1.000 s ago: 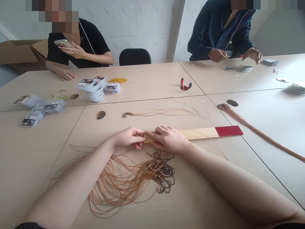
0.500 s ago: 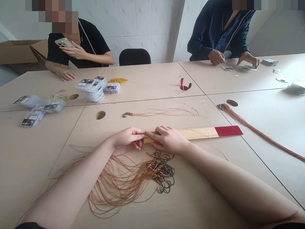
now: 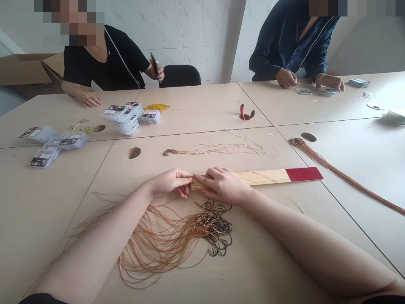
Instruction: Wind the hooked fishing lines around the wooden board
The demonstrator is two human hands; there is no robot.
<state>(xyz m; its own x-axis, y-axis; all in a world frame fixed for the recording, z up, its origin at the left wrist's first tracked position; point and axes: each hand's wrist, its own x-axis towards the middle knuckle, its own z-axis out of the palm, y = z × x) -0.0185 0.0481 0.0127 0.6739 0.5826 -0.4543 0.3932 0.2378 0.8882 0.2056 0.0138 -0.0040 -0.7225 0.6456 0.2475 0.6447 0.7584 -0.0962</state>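
A flat wooden strip [image 3: 262,177] with a red end [image 3: 304,174] lies across the table in front of me. My left hand [image 3: 172,182] is at the strip's left end, thumb and fingers pinched together; whatever is between them is too small to make out. Over the strip rests my right hand [image 3: 223,185], its fingers closed about it and the index finger pointing toward my left fingertips. A thin line [image 3: 284,192] trails over the strip to the right. Below my hands lies a pile of dark fish hooks [image 3: 217,228] tied to orange-brown lines [image 3: 155,249].
Beyond the strip lies a small bunch of hooks [image 3: 169,152] with lines. A longer bundle [image 3: 335,169] extends at right. Red-handled pliers [image 3: 247,112] stand in a table hole. Clear boxes [image 3: 126,118] are stacked at left. Two people sit opposite.
My hands and the strip have stayed in place. The person at far left has lowered the phone from near the head and swung it to the right.
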